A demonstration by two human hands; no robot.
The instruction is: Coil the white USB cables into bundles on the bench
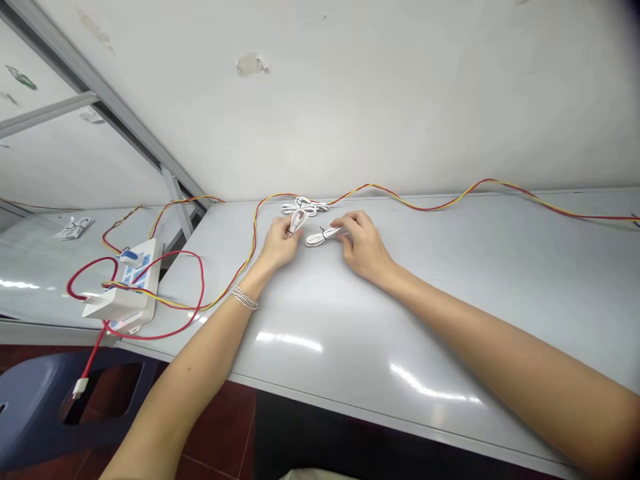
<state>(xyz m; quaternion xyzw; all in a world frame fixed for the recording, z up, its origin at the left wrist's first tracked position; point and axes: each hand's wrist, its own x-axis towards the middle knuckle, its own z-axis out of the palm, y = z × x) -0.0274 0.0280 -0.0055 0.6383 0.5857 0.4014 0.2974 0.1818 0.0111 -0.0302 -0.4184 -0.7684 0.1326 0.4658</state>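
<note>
My left hand (281, 243) is closed on a looped white cable (299, 219), whose folded end sticks up past the fingertips. Just to the right, my right hand (365, 245) pinches one end of a second white cable bundle (320, 237), bound in the middle with a dark tie. That bundle lies low, at or close to the tabletop; I cannot tell whether it touches. Behind both hands, against the wall, rest more coiled white cables (313, 205) with dark ties. A silver bracelet (245, 298) circles my left wrist.
A white power strip (150, 267) with a white adapter (114, 303) and a blue-and-white plug (131, 259) sits left on the grey table (425, 320). A red-yellow wire (425, 209) runs along the wall. Another white cable bundle (75, 228) lies far left, above a blue chair (45, 393).
</note>
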